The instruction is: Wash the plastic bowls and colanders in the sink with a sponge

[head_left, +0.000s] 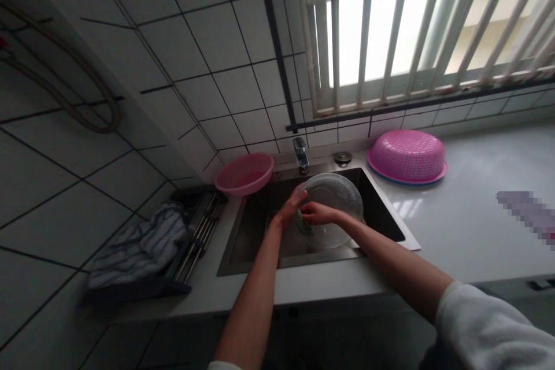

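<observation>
Over the steel sink (243,237) I hold a clear plastic basin (336,196), tilted with its inside facing me. My left hand (292,205) grips the basin's left rim, fingers curled over the edge. Inside the basin, my right hand (316,214) is closed on a small greenish sponge or cloth (304,224) pressed against the lower inner wall. The tap (300,155) stands just behind the basin; I cannot tell if water runs.
A pink bowl (245,173) sits at the sink's back left corner. A pink perforated basket (407,156) lies upside down on the white counter (468,225) to the right. A striped cloth (139,245) lies on a dark dish rack (195,237) at left. Tiled wall and barred window behind.
</observation>
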{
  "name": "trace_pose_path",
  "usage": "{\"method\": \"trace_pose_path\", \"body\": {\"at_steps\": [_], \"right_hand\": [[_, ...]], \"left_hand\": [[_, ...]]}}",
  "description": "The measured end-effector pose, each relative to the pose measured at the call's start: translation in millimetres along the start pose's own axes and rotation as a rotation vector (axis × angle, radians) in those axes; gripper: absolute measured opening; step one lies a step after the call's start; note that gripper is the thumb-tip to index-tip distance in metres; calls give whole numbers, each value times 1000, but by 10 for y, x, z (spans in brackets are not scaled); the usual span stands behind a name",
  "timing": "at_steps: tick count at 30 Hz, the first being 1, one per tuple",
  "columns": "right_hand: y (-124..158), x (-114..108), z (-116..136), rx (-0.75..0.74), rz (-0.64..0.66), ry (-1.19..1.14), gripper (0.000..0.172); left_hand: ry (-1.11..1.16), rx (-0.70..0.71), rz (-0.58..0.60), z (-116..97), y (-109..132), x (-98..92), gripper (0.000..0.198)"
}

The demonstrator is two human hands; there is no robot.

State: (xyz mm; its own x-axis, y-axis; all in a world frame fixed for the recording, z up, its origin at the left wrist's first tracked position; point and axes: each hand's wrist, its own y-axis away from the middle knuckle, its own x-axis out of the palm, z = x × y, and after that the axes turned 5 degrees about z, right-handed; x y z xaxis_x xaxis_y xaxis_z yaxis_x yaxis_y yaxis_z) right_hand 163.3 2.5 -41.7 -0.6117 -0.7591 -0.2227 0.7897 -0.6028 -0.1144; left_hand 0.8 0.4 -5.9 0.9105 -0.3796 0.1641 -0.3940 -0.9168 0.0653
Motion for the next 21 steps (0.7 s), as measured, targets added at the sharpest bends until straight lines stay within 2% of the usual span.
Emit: {"method": "trace_pose_path", "body": {"at_steps": [1, 2, 6, 8, 10, 14, 15, 16, 17, 21], "right_hand": [[-1, 3, -2, 3, -22, -3, 38], [-1, -14, 9, -5, -97, -13, 38], [3, -180, 134, -62, -579, -89, 39], [10, -228, 189, -75, -685, -95, 41], [20, -206, 205, -78, -613, -78, 43], [35, -39, 156, -16, -129, -43, 45], [35, -8, 146, -6, -64, -37, 45], [32, 8, 144, -7, -61, -38, 44], [28, 7, 149, -18, -116, -48, 43], [17, -132, 222, -56, -576, -160, 39]], "left_hand": [[-5, 0, 12, 2, -6, 6, 61], [7, 2, 36, 4, -10, 14, 58], [66, 11, 88, -12, -9, 55, 57], [65, -1, 83, -25, -1, 65, 58], [68, -26, 71, -33, 7, 62, 60], [90, -85, 2, -34, 18, 38, 64], [93, -96, -18, -33, 18, 34, 63], [95, -109, -25, -32, 17, 33, 62], [98, -123, -20, -31, 16, 34, 61], [127, -172, 80, -22, 6, 54, 60]]}}
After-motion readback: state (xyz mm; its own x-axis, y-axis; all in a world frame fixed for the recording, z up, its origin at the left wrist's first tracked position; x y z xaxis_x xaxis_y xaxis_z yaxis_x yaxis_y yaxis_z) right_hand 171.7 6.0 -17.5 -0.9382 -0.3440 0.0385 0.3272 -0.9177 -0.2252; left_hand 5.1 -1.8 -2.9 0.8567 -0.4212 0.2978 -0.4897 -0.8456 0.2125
